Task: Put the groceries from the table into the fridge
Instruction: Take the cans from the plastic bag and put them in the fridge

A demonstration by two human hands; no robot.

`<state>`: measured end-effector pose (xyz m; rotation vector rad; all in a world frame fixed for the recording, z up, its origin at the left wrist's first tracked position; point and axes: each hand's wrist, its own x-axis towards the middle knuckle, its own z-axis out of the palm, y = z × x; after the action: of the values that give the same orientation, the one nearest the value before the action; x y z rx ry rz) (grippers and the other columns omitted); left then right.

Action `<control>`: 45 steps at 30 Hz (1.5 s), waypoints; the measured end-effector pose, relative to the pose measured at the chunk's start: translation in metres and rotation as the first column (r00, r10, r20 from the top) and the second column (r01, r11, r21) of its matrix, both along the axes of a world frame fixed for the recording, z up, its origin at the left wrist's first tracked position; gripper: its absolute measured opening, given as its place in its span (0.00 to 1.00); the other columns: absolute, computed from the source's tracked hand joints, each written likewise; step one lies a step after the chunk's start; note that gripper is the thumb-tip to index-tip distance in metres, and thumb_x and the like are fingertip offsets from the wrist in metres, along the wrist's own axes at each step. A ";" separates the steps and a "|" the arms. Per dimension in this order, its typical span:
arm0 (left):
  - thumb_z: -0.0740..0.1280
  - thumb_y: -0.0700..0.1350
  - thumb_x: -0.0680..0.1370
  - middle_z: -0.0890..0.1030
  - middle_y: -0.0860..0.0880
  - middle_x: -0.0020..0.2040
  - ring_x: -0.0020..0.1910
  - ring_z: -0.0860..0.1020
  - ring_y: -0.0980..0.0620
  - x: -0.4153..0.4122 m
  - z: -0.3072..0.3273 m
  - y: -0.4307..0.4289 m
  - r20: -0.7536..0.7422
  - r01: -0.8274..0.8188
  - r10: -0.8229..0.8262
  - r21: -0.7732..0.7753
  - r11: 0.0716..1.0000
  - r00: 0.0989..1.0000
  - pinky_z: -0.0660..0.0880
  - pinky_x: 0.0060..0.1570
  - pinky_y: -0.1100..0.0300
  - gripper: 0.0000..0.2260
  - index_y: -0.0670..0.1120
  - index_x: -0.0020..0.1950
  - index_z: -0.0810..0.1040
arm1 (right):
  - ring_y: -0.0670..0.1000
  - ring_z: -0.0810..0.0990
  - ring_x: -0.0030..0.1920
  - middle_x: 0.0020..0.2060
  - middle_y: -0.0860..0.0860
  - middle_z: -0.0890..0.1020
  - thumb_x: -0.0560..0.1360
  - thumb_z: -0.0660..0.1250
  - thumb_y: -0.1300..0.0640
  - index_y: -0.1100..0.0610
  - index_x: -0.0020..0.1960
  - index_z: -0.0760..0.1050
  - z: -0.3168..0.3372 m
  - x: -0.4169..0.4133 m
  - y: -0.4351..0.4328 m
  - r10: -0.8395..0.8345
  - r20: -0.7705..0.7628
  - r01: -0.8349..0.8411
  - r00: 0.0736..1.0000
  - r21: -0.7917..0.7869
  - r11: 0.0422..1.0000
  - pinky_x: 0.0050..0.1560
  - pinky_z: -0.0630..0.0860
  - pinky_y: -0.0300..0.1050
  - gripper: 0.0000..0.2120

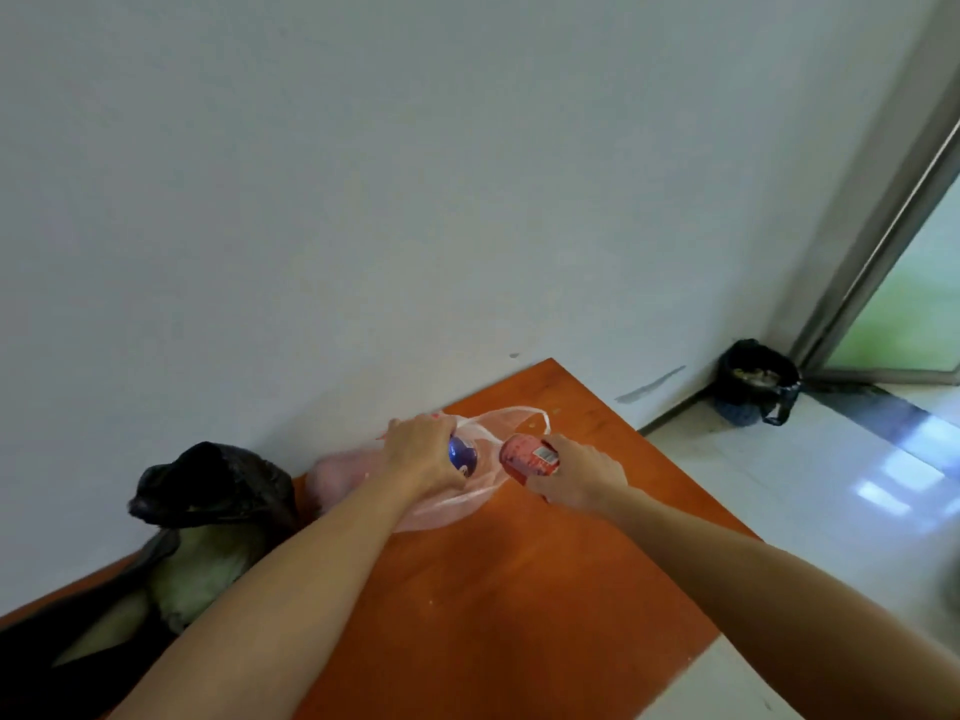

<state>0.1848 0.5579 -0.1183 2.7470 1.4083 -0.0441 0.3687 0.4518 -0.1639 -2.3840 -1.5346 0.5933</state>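
Unpacking is happening: left hand (421, 452) is clasping a blue can (463, 454) inside the pink bag (447, 504), right hand (576, 478) gripping a red can (527, 457) beside it; both likely need lifting clear and carrying fridgeward.

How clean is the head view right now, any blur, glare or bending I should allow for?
Head view: soft all over, so the labels on the blue can and red can cannot be read; glare patches on the floor at right; wide-angle bending bows the door frame; the black bag at left is dark and murky.
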 end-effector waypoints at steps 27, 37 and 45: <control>0.71 0.54 0.71 0.73 0.47 0.58 0.57 0.69 0.49 0.455 0.059 -0.436 0.293 0.823 -0.791 0.026 0.568 0.537 0.71 0.56 0.56 0.27 0.50 0.68 0.69 | 0.53 0.78 0.52 0.59 0.52 0.79 0.65 0.73 0.45 0.49 0.71 0.67 0.099 0.339 -0.568 -0.784 -0.040 0.761 0.620 0.276 0.588 0.50 0.74 0.41 0.37; 0.70 0.56 0.72 0.72 0.50 0.59 0.57 0.68 0.51 0.630 0.082 -0.596 0.361 0.964 -0.919 0.148 0.222 0.156 0.72 0.58 0.57 0.26 0.53 0.68 0.67 | 0.50 0.78 0.51 0.62 0.54 0.77 0.66 0.73 0.43 0.49 0.74 0.63 0.110 0.435 -0.752 -0.951 -0.044 0.884 0.306 0.384 0.266 0.49 0.81 0.46 0.40; 0.71 0.54 0.71 0.72 0.49 0.59 0.56 0.67 0.52 0.769 0.140 -0.697 0.522 0.940 -0.849 0.321 0.110 -0.079 0.72 0.57 0.58 0.26 0.52 0.68 0.68 | 0.48 0.80 0.46 0.58 0.54 0.79 0.67 0.75 0.48 0.50 0.73 0.65 0.161 0.531 -0.836 -0.991 -0.064 0.863 0.120 0.500 0.072 0.43 0.81 0.42 0.38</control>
<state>0.9536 -0.1390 0.0213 2.5067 -0.8078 0.6106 0.9001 -0.3841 -0.0029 -2.4482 0.2348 -0.4420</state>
